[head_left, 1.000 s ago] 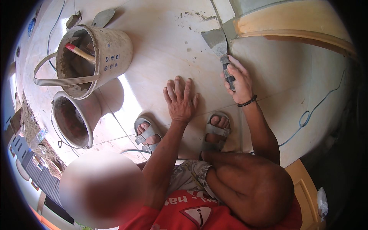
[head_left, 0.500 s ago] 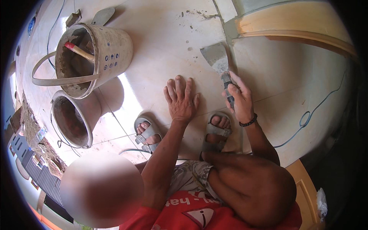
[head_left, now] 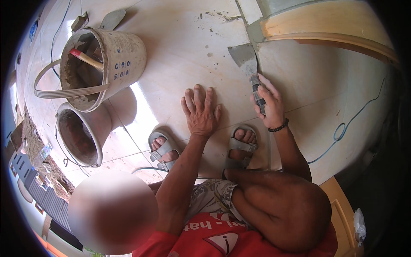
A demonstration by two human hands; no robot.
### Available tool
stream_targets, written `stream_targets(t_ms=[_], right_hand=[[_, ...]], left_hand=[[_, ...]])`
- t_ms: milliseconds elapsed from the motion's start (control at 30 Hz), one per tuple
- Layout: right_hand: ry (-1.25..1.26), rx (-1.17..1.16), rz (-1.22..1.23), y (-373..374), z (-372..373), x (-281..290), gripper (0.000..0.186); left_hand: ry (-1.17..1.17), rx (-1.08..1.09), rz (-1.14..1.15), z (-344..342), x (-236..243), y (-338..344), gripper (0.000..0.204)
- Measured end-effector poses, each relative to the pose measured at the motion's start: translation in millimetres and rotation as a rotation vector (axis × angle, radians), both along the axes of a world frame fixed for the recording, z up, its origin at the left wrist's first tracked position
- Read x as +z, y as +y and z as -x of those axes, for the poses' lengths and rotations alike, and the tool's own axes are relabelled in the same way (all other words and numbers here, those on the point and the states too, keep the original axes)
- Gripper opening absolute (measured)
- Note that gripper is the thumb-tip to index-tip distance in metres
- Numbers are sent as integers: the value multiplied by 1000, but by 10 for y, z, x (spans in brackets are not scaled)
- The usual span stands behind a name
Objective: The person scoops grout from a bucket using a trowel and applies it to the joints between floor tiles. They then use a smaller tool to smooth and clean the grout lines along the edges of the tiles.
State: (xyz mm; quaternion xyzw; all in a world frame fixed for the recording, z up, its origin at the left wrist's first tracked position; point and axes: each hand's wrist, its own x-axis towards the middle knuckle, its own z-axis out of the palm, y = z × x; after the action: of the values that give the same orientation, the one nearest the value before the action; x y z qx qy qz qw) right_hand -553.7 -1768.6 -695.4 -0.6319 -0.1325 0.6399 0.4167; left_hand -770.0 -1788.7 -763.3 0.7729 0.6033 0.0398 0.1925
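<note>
My left hand [head_left: 199, 113] lies on the pale floor tile [head_left: 167, 68], palm down with fingers spread. My right hand [head_left: 269, 103] grips a wide putty knife [head_left: 242, 56] by its dark, dirty handle. The knife's grey blade is beside a tile joint smeared with grey grout [head_left: 256, 34], near the foot of a curved cream wooden piece [head_left: 325, 23]. Small dark specks of dirt dot the tile beyond the blade.
To my left stand a dirty white bucket [head_left: 130, 55] holding a wooden-handled tool and a smaller grey bucket [head_left: 102, 124]. A metal trowel [head_left: 112, 19] lies behind them. A thin blue cable [head_left: 340, 132] runs along the right. My sandalled feet [head_left: 165, 150] flank my left hand.
My right hand first drew the putty knife back toward me, then moved it a little forward again; it now sits slightly lower than a second ago. My left hand stays on the tile.
</note>
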Motion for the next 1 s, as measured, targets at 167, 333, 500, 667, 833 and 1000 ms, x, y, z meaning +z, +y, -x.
stream_targets(t_ms=[167, 333, 500, 667, 833, 1000], right_hand=[[30, -22, 21, 105, 14, -7, 50], [37, -13, 7, 90, 14, 9, 50], [-1, 3, -13, 158, 28, -55, 50], [0, 4, -4, 208, 31, -52, 51], [0, -11, -38, 584, 71, -64, 50], [-24, 13, 2, 469, 95, 33, 50]], left_hand=[[7, -1, 7, -2, -9, -5, 69], [20, -3, -7, -1, -25, -14, 69], [19, 3, 11, -6, 6, -21, 68], [5, -7, -2, 1, -6, -8, 68], [28, -5, -13, -2, 22, 28, 67], [14, -10, -25, -4, -4, 26, 66]])
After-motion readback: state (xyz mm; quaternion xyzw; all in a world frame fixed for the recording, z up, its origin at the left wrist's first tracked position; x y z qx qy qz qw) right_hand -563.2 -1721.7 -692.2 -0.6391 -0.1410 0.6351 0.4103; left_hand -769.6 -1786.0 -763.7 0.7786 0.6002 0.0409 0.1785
